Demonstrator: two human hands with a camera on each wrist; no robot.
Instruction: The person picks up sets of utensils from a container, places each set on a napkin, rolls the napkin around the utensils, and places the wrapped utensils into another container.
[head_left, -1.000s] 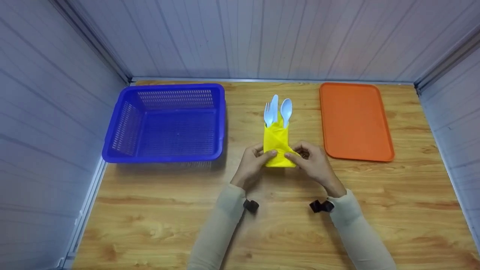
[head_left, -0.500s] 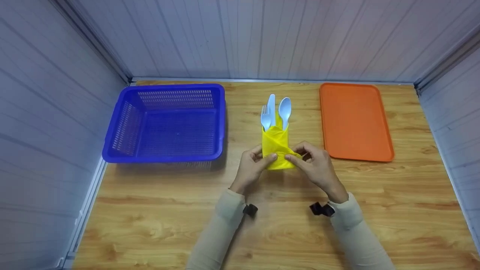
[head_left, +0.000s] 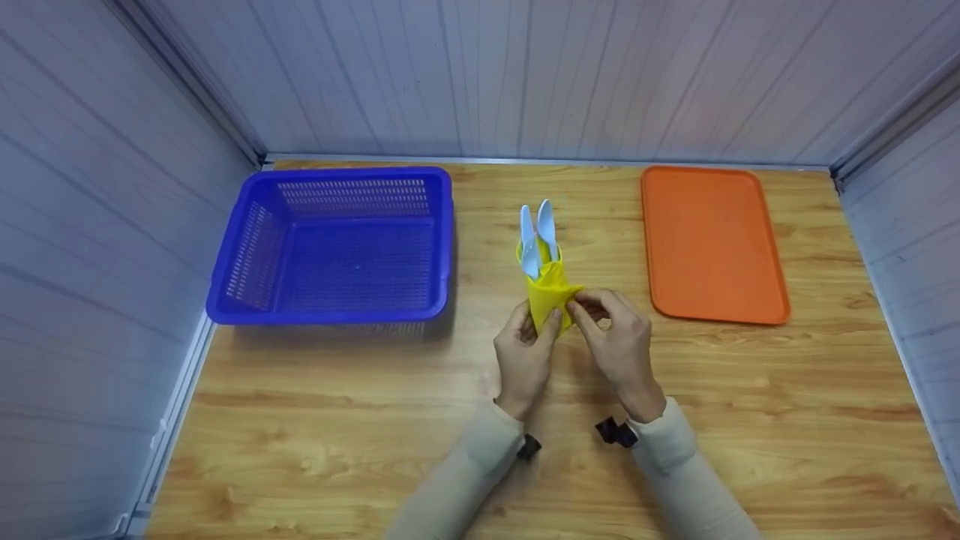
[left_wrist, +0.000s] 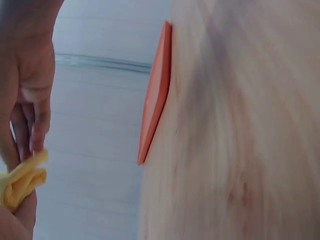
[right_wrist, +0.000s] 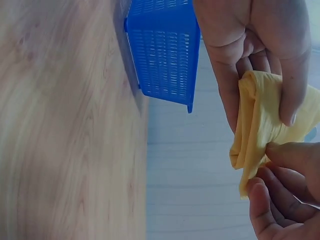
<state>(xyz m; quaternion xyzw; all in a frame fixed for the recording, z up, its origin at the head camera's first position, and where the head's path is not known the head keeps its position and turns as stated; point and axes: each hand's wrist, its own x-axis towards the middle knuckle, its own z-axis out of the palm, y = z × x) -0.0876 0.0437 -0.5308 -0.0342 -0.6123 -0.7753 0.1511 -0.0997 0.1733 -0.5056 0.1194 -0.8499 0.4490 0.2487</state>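
A yellow napkin [head_left: 550, 295] is wrapped around white plastic cutlery [head_left: 538, 232], whose tips stick out of its far end. The bundle is lifted off the wooden table [head_left: 337, 420] and turned on edge. My left hand [head_left: 525, 352] grips the napkin's near end from the left. From the right, my right hand [head_left: 611, 341] pinches a fold of it. The right wrist view shows the napkin [right_wrist: 260, 135] squeezed between fingers [right_wrist: 295, 85] of both hands. Its yellow edge [left_wrist: 22, 182] appears by fingers in the left wrist view.
A blue perforated basket [head_left: 337, 244] stands at the back left, also seen as the basket [right_wrist: 165, 50] in the right wrist view. An orange tray [head_left: 709, 240] lies at the back right, seen edge-on as the tray [left_wrist: 156, 95] in the left wrist view. Grey panel walls enclose three sides.
The napkin bundle, flat on the table one second ago, is now lifted and turned on edge. Both hands have drawn closer together around its near end.
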